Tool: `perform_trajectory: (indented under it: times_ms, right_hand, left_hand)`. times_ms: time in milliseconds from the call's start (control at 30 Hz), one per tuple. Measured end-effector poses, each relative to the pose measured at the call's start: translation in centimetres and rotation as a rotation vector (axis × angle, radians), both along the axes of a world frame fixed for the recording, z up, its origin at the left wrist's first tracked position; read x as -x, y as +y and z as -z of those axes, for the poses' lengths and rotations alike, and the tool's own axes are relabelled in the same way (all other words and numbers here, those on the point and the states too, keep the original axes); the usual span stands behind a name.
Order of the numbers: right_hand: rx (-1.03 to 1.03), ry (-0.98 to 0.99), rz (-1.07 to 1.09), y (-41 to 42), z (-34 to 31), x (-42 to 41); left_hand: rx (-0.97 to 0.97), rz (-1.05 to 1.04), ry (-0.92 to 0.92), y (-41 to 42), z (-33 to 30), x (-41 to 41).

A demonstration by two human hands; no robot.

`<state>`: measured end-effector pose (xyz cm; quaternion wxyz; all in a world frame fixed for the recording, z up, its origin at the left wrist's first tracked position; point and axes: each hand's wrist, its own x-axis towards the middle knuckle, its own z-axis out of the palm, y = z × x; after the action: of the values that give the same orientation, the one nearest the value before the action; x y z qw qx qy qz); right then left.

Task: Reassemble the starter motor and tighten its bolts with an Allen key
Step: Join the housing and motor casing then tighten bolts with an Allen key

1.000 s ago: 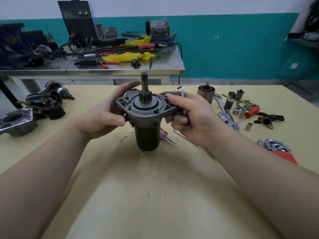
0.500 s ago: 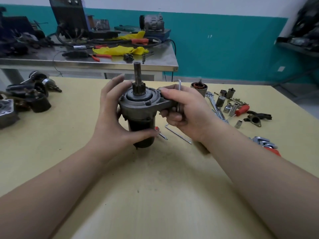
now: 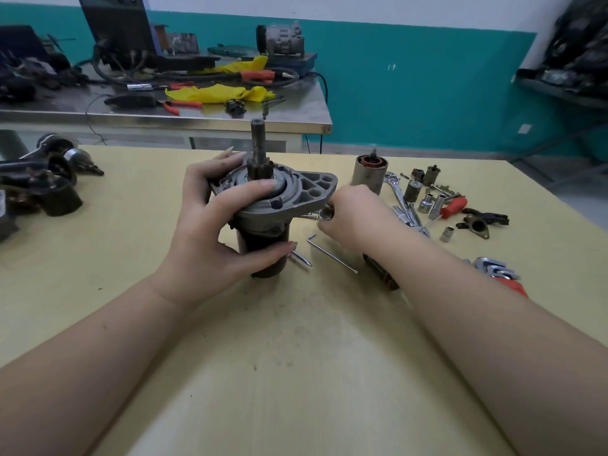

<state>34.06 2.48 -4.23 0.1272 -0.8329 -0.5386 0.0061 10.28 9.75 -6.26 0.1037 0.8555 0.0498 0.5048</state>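
While the left hand (image 3: 210,232) grips the starter motor (image 3: 273,209) as it did half a second ago, index finger across the grey flange and thumb round the dark body, the right hand (image 3: 352,218) has let go of the flange and dropped to the yellow table (image 3: 296,357) just right of it. The motor stands upright near the table's middle, its shaft pointing up, and now sits a little further left and tilted less toward the right hand. The right fingers curl over small metal pieces under the flange's ear; whether they pinch the Allen key carried before, or anything at all, cannot be told, since the knuckles hide it. A second key (image 3: 332,253) lies on the table between the motor and the right forearm. A screwdriver tip (image 3: 302,258) pokes out from behind the motor. An armature (image 3: 368,174) stands beyond the right hand.
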Motion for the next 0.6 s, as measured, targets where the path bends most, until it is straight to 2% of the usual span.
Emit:
perform_trajectory:
  times_ms: [267, 433, 500, 600]
  right_hand:
    - [0.100, -0.169, -0.002, 1.1, 1.0, 0.1]
    - [0.095, -0.132, -0.009, 0.2, 0.2, 0.4]
    - [-0.107, 0.054, 0.012, -0.4, -0.7, 0.1]
    - [-0.669, 0.429, 0.045, -2.0, -2.9, 0.3]
  left_hand:
    - [-0.009, 0.023, 0.021, 0.0, -0.6, 0.0]
    - [-0.070, 0.078, 0.028, -0.2, -0.6, 0.1]
    - [-0.079, 0.094, 0.014, 0.0, -0.4, 0.1]
    - [-0.072, 0.089, 0.004, 0.1, -0.3, 0.1]
